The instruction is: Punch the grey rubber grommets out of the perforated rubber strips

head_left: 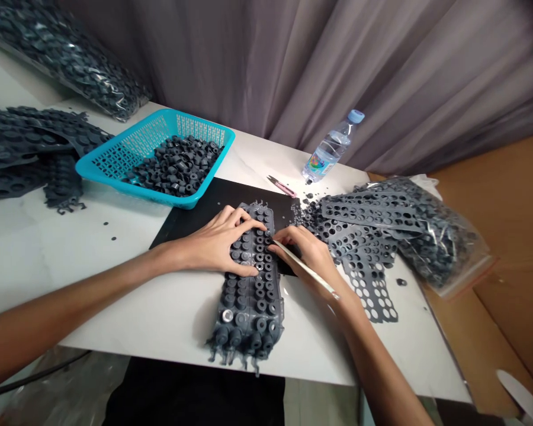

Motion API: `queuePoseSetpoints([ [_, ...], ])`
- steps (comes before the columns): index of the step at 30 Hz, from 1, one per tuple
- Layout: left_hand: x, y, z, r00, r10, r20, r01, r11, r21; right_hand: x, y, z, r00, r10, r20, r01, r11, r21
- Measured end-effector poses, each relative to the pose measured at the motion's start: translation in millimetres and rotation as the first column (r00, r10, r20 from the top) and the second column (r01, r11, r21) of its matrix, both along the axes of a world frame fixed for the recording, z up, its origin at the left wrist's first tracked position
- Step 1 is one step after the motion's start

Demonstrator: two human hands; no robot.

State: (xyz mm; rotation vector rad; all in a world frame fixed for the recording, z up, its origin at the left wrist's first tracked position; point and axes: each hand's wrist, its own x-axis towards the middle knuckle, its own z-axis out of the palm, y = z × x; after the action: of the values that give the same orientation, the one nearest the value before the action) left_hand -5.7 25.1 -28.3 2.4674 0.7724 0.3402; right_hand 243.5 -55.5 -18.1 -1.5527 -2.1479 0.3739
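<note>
A dark grey moulded rubber sheet [244, 290] with rows of round plugs lies lengthwise in front of me, its far part on a black mat [190, 219]. My left hand [226, 239] rests on the sheet with thumb and fingers spread, pressing it from the left side. In my right hand [308, 248] is a thin white pen-like tool [308, 271], pinched between the fingers. Its dark tip meets the plugs at the sheet's right edge. One plug near the close end carries a shiny silver ring [227, 316].
A turquoise basket [155, 192] holds many small rubber plugs. Behind the mat lie pink-handled thread snips [282, 186] and a water bottle [333, 148]. Punched-out sheets [373, 219] and a plastic bag [444, 248] lie right. More sheets [22, 148] and a filled bag [71, 53] sit left.
</note>
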Motion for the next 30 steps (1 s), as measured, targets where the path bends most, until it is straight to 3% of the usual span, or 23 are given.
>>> queuePoseSetpoints([
  [12, -0.3, 1.2, -2.6, 1.000, -0.005, -0.002, 0.005, 1.000, 0.008, -5.3, 3.5, -2.9, 0.997, 0.004, 0.081, -0.008, 0.999, 0.053],
  [21, -0.3, 0.6, -3.7, 1.000, -0.002, 0.020, 0.002, 1.000, 0.009, -11.9, 2.4, -7.6, 0.953, -0.005, 0.304, -0.044, 0.987, 0.154],
  [27, -0.3, 0.9, -4.1, 0.999, -0.001, 0.040, 0.001, 1.000, 0.014, -17.2, 5.7, -16.8, 0.963, -0.200, 0.180, 0.161, 0.965, 0.207],
  [30, -0.6, 0.8, -3.4, 1.000, -0.014, 0.025, 0.014, 1.000, 0.008, -6.7, 7.9, -19.9, 0.928, -0.365, 0.072, 0.339, 0.909, 0.244],
])
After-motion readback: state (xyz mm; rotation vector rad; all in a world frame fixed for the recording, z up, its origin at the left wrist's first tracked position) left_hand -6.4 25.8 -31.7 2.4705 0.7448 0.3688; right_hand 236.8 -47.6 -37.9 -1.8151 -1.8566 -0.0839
